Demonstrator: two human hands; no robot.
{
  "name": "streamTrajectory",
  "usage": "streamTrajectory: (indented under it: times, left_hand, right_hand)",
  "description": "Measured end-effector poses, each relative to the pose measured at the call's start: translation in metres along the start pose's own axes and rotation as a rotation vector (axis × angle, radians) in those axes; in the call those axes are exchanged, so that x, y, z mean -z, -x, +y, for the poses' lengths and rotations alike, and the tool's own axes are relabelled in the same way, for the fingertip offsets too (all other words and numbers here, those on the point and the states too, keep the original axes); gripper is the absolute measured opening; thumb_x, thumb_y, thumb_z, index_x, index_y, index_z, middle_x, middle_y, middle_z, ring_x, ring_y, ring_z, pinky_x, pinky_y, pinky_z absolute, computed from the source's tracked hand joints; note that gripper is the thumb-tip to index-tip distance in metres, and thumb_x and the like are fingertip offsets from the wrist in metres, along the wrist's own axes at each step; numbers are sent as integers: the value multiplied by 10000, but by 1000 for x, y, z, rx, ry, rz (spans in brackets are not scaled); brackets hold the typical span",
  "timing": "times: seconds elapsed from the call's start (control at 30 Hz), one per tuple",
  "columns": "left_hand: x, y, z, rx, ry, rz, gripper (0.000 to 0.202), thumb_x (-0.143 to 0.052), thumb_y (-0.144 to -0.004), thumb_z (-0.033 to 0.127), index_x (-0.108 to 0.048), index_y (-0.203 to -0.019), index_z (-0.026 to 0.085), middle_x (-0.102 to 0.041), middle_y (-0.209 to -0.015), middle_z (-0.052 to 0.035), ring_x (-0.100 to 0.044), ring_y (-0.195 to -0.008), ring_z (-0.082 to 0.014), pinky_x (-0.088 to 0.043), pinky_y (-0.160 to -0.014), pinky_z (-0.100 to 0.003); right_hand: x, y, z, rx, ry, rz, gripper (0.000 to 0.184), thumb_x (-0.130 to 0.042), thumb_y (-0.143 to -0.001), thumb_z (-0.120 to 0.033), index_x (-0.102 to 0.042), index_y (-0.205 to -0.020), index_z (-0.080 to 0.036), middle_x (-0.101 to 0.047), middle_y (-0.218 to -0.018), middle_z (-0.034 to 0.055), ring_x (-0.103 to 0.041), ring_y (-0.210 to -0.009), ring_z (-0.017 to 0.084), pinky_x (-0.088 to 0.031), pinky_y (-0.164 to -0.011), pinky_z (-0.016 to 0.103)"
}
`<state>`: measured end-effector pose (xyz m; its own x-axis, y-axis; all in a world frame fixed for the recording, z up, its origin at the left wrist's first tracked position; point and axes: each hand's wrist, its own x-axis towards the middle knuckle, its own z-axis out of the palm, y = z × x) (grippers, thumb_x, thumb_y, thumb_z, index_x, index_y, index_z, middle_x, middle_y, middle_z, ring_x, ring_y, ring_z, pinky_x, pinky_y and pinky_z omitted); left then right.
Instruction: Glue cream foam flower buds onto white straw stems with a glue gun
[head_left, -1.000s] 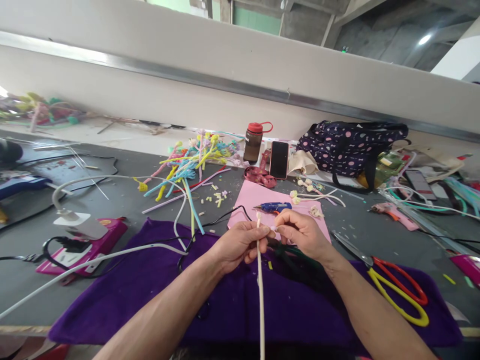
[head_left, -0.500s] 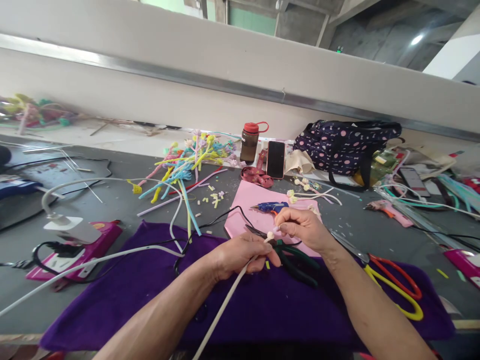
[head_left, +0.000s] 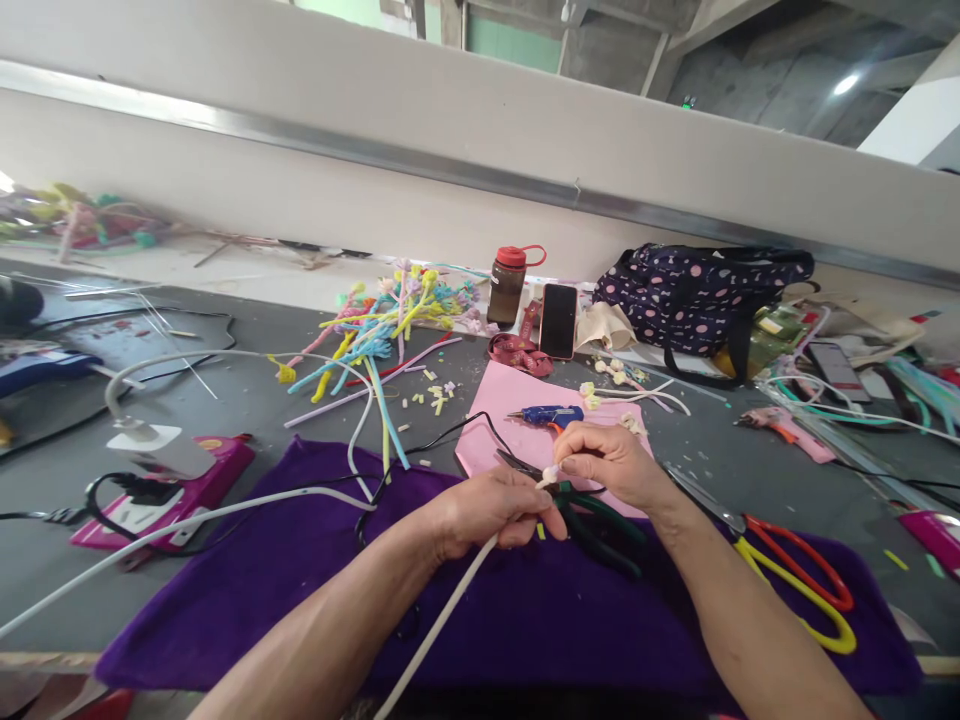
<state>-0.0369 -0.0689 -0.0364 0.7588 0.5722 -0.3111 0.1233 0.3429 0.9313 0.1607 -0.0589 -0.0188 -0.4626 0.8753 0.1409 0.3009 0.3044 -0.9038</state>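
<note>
My left hand (head_left: 499, 508) is closed around a long cream fuzzy stem (head_left: 444, 618), like a chenille stem, which runs down toward me. Its far end has a small whitish knob (head_left: 551, 473) that sticks out past the fingertips. With thumb and forefinger pinched, my right hand (head_left: 611, 462) meets the knob; a small pale piece seems to be between those fingers, mostly hidden. Green-handled pliers (head_left: 600, 535) lie just under and beside both hands. Behind them a blue glue gun (head_left: 551, 415) rests on a pink sheet (head_left: 487, 400).
Purple cloth (head_left: 300, 590) covers the near table. Scissors (head_left: 799, 570) lie to the right, a pink glue gun (head_left: 787, 432) beyond. Coloured stems (head_left: 375, 340), a bottle (head_left: 508, 288), a phone (head_left: 558, 322) and a bag (head_left: 675, 300) stand behind. A power strip (head_left: 214, 490) and cables are left.
My right hand has brought its pale piece from just beside the stem's knob into contact with it. My left hand keeps its hold. The whole view has shifted slightly.
</note>
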Motion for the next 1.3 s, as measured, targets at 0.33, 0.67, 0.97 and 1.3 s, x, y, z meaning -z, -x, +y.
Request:
streamTrajectory:
  times: [0.33, 0.67, 0.97, 1.3]
  left_hand:
    - [1, 0, -2, -1, -42, -11, 355, -425, -799, 332, -687, -728, 105, -363, -365, 51, -252, -343, -61, -192, -399, -218]
    - [2, 2, 1, -18, -62, -19, 354, -422, -802, 325, -682, -750, 90, -369, -377, 54, -270, -357, -61, -212, -412, -214]
    - [1, 3, 3, -2, -41, -14, 341, -422, -808, 298, -683, -745, 87, -362, -370, 54, -267, -347, -54, -208, -398, -201]
    - [3, 3, 4, -30, -12, -5, 339, -433, -809, 299, -684, -737, 83, -378, -360, 46, -271, -340, -53, -197, -393, -205]
  right_hand:
    - [-3, 1, -5, 102, 206, -11, 104, -567, -786, -150, -650, -724, -163, -614, -743, 31, -563, -683, 140, -428, -643, 248]
    - [-1, 1, -4, 107, 248, -23, 115, -554, -791, -135, -643, -721, -156, -611, -741, 24, -563, -673, 126, -427, -630, 229]
    - [0, 1, -4, 119, 249, -27, 121, -560, -798, -173, -652, -721, -155, -618, -736, 29, -569, -671, 131, -434, -625, 235]
    - [6, 0, -1, 135, 178, -18, 168, -530, -838, -217, -692, -836, -169, -655, -819, 52, -595, -749, 154, -450, -682, 260]
